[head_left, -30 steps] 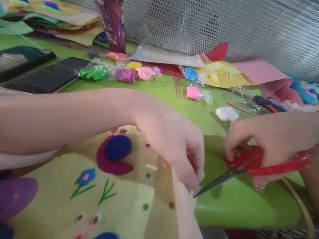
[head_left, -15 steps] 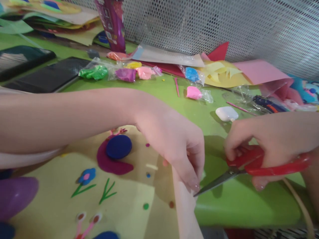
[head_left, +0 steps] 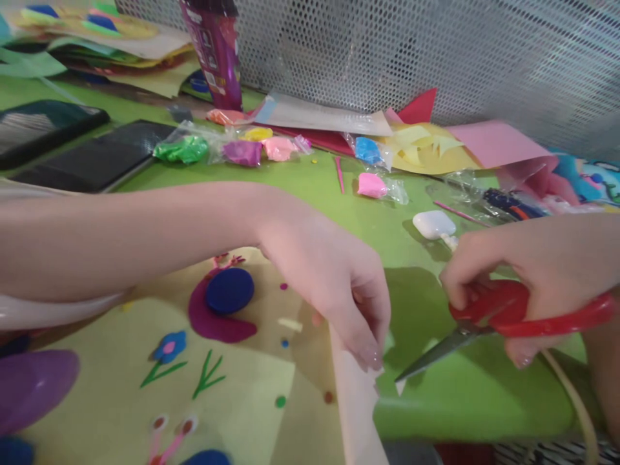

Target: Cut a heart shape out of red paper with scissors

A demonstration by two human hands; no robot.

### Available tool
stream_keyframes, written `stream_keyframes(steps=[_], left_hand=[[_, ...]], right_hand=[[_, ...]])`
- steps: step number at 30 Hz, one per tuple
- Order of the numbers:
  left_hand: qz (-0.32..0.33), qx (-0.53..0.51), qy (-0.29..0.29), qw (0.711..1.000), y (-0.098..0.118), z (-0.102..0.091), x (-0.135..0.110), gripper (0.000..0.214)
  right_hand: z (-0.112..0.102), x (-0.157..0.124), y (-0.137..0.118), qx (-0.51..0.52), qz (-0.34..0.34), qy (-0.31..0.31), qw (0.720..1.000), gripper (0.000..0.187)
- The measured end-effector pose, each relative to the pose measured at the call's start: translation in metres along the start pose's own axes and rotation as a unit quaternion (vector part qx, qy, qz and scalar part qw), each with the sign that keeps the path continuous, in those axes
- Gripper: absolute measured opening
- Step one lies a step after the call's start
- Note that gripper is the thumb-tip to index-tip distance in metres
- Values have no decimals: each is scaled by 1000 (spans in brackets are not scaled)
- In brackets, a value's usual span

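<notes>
My left hand (head_left: 329, 278) reaches across the yellow paper (head_left: 242, 394) and pinches a pale paper strip (head_left: 356, 400) along its right edge. Clay shapes decorate the sheet: a magenta snail body (head_left: 208, 316) with a dark blue disc (head_left: 230, 290), a blue flower (head_left: 169, 347) and small dots. In my right hand (head_left: 523, 278) are red-handled scissors (head_left: 513, 316), fingers through the loops. Their blades point left and look nearly closed, the tip a short way right of the strip. A tiny white scrap (head_left: 400, 386) is at the tip.
Bagged clay in green (head_left: 181, 150), purple (head_left: 242, 153) and pink (head_left: 372, 185) lies farther back. A white earbud case (head_left: 434, 224) sits near my right hand. A purple cup (head_left: 216, 58) stands behind a dark tablet (head_left: 92, 155). Perforated metal (head_left: 411, 51) backs the green table (head_left: 310, 187).
The scissors have drawn away to the right from the strip's edge, and a small white scrap now shows at their tip. My left hand stays on the strip.
</notes>
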State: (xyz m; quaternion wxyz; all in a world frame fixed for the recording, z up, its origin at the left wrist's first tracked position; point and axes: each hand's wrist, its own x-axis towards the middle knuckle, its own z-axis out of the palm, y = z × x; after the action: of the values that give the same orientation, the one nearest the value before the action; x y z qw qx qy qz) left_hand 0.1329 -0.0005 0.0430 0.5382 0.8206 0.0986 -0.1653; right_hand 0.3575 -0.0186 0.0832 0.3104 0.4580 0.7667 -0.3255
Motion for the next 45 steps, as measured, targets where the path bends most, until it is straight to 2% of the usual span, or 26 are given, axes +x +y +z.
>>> stream_keyframes(steps=[5,7,9,14,17,21,24,27,30,32,34,36,39,41,45], left_hand=[[10,-58,3,998,0,0,-3,14],[18,-67,16,997,-2,0,-5,15],[6,-69,51,996,-3,-2,-7,15],[-31,10,132,991,-6,-11,-15,18],[-30,21,143,989,-4,-12,-16,21],[-36,-1,139,990,-1,-4,-10,25],[-38,-23,166,985,-4,-1,-6,22],[-35,-8,232,972,-13,-6,-5,17],[-23,-17,294,956,-23,-18,-11,14],[-25,-33,329,944,-30,-26,-16,17],[-39,-39,371,927,-36,-34,-22,24],[-56,-47,404,912,-43,-40,-27,29],[-69,-77,408,907,-53,-46,-30,32],[-58,-101,398,910,-59,-47,-30,33],[-2,-130,395,909,-66,-48,-31,34]], right_hand=[[-3,-9,7,-6,8,56,998,35],[-4,-12,10,25,12,86,996,37],[-4,-14,14,81,8,112,990,31],[-3,-22,24,230,-36,168,958,15],[-2,-23,29,293,-54,203,933,15],[-1,-15,27,306,-78,214,924,13],[-1,-6,17,348,-123,292,882,16],[0,5,4,392,-127,372,832,25],[2,17,-5,446,-128,399,791,30],[5,28,-8,486,-117,418,758,30],[10,40,-9,513,-105,424,739,29],[15,51,-12,522,-89,423,735,29],[22,62,-20,483,-42,420,767,28],[23,64,-26,448,-8,415,792,28],[23,61,-31,394,23,420,818,26]])
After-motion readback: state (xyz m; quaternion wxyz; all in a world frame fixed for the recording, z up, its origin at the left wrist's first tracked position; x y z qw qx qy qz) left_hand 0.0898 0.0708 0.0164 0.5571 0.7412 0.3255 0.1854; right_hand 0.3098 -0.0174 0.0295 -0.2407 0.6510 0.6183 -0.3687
